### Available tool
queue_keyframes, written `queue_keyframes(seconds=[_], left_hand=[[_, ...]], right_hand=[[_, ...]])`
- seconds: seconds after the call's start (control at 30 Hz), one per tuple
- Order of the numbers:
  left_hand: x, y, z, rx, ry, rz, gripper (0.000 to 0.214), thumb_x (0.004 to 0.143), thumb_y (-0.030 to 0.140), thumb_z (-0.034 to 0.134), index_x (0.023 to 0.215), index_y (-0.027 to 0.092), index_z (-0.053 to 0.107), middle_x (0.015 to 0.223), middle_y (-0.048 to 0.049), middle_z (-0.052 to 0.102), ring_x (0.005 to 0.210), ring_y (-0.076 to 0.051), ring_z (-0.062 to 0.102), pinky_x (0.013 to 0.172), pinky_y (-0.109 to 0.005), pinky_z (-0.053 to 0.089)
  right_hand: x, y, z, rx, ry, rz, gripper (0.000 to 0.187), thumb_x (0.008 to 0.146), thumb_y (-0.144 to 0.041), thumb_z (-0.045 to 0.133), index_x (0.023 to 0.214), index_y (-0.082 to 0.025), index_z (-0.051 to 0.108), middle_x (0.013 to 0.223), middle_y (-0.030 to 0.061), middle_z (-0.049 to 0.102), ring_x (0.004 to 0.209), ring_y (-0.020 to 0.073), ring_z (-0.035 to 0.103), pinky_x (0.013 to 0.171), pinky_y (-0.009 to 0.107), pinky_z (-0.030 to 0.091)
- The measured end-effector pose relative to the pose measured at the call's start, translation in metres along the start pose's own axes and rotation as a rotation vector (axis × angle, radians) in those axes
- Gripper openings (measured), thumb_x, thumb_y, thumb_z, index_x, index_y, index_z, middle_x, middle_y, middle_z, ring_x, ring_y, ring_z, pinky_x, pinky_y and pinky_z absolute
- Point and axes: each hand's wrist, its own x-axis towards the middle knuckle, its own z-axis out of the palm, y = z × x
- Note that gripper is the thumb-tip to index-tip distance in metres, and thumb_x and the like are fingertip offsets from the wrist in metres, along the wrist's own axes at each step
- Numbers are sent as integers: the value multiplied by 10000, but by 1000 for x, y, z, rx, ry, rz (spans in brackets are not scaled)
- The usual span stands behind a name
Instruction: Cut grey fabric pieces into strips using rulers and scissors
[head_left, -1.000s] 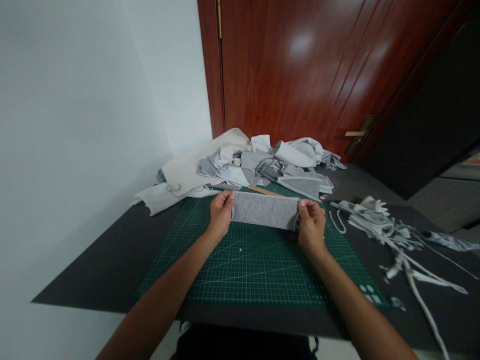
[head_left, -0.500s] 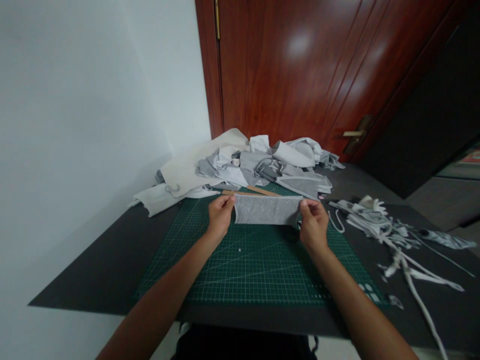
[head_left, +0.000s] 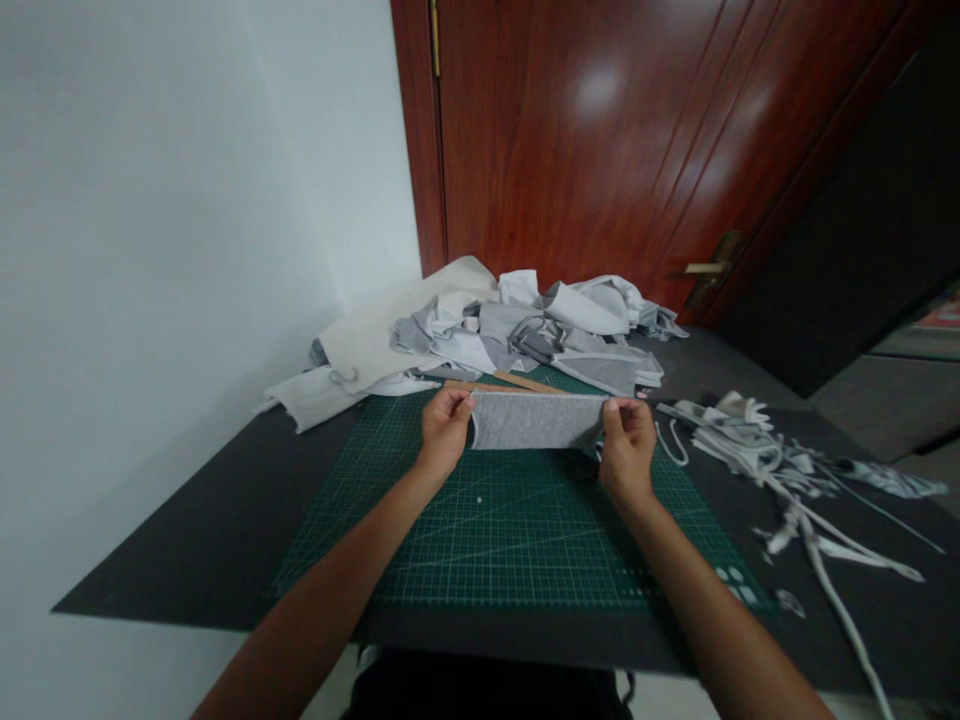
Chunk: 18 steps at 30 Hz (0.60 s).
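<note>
Grey fabric piece (head_left: 534,421): a rectangular strip pulled flat between both hands over the far half of the green cutting mat (head_left: 510,540); I cannot tell whether it touches the mat.
Left hand (head_left: 444,428): grip pinched on the piece's left end, thumb on top.
Right hand (head_left: 627,445): grip pinched on the right end.
Wooden ruler (head_left: 525,382): lies just behind the piece.
Fabric pile (head_left: 487,335): grey and white pieces heaped at the far edge of the dark surface (head_left: 210,520).
Trimmings (head_left: 780,470): narrow pale strips scattered right of the mat.
</note>
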Motion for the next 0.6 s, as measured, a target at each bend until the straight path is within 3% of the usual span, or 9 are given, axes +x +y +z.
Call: queue_keyframes(seconds=[0.17,0.3,0.4,0.6], left_hand=[[1,-1,2,-30,12,38,181,721,286,732,807,203,596,788,-4,630,774,-158,613,761,-268,483],[1,-1,1,-56,4,51,302,725,279,741,1005,202,659,787,6,632,752,-158,614,761,-279,488],[3,-2,-2,-43,-7,27,348,736,287,743,1071,194,722,800,-5,670,751,-171,627,761,-295,489],[6,0,-8,-38,-34,-44,235,720,320,779,910,181,776,931,-59,763,908,-222,685,853,-328,509]], right_hand=[[2,4,-3,-69,-16,-20,372,867,-481,669,1104,-194,682,1027,70,694,959,238,635,907,404,481],[4,7,-8,-173,-64,-26,401,900,-486,626,1118,-166,731,1134,129,744,1087,293,652,1003,479,464],[5,7,-9,-217,-83,-36,390,890,-492,636,1075,-168,749,1089,130,761,1037,300,669,970,491,482],[2,3,-6,-214,-93,-61,328,889,-498,634,954,-184,705,884,68,721,854,248,648,835,413,502]])
